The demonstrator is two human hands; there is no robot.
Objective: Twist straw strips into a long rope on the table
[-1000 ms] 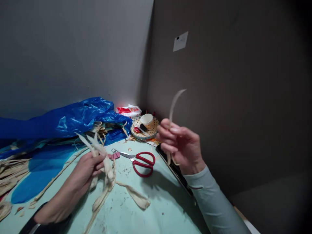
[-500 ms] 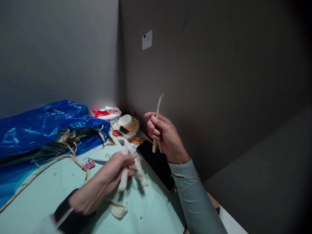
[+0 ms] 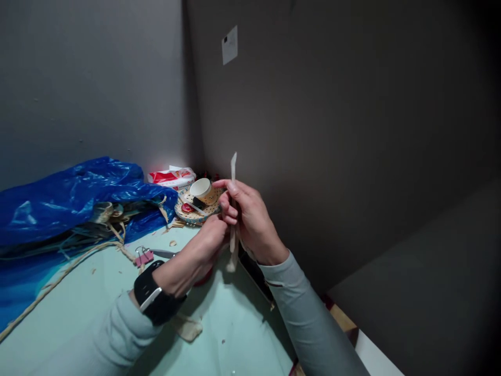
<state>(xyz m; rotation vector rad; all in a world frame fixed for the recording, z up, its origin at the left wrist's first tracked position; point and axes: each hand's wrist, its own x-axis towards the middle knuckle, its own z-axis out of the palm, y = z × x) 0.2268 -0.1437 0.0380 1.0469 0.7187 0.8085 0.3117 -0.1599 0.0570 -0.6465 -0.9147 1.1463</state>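
Note:
My right hand (image 3: 250,219) is closed around a thin pale husk strip (image 3: 233,172) that stands upright out of my fingers and hangs below them. My left hand (image 3: 199,250), with a black watch (image 3: 152,297) on the wrist, is closed and pressed against my right hand at that strip; what its fingers hold is hidden. Both hands hover over the pale green table (image 3: 97,313), in front of a woven round mat (image 3: 193,211) with a paper cup (image 3: 201,189) on it.
A blue plastic bag (image 3: 70,198) with husk strips covers the left. A braided husk cord (image 3: 58,279) runs across the table to a pink binder clip (image 3: 144,257). A dark phone (image 3: 256,271) lies under my right wrist. A red-white packet (image 3: 172,177) sits in the corner.
My left hand rose from the table with the husk bundle and came up against my right hand. My right hand drew left, and its strip now stands straighter. The view swung right.

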